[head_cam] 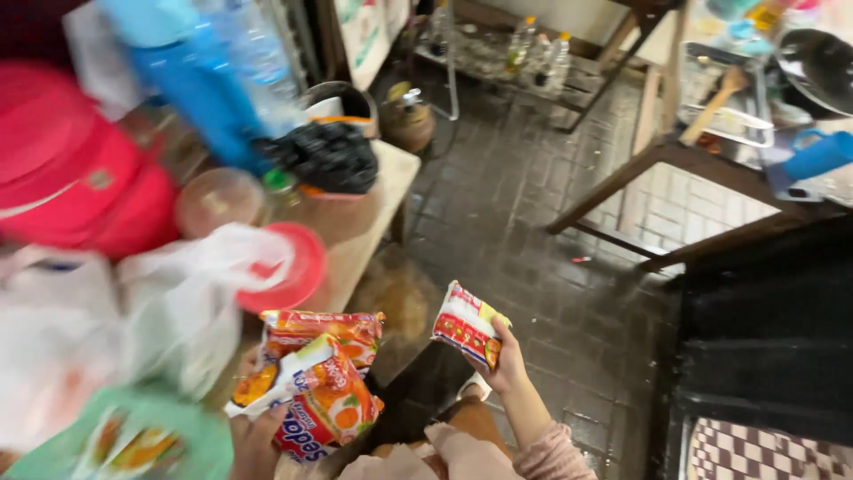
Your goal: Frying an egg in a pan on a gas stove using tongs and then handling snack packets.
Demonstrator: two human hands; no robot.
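Nearest camera: pale pink sleeve (533,458) at six o'clock, leading up to the right hand (506,364).
Right hand: closed around the lower edge of a small red-and-white plastic noodle packet (466,326), held out over the dark wet tiled floor (533,204), just right of centre.
Left hand: left hand (258,436) at seven o'clock, mostly hidden; it grips a bunch of orange-and-red crinkly noodle packets (324,382) from below.
Wooden counter: pale wooden counter (364,222) at nine to eleven o'clock, crowded with a red plastic lidded tub (80,187), a blue plastic bottle (200,89), a black crumpled bag (329,156) and white thin plastic bags (169,302).
Green packet: green plastic wrapper (133,444) at eight o'clock, blurred.
Far side: wooden table (693,160) at two o'clock bearing a dark metal pan (822,67).
Handling well: I judge the left bunch is the weak point; slippery packets fan apart, so pinching them together near their middles would help. The single packet sits securely; a light grip avoids crushing the noodles.
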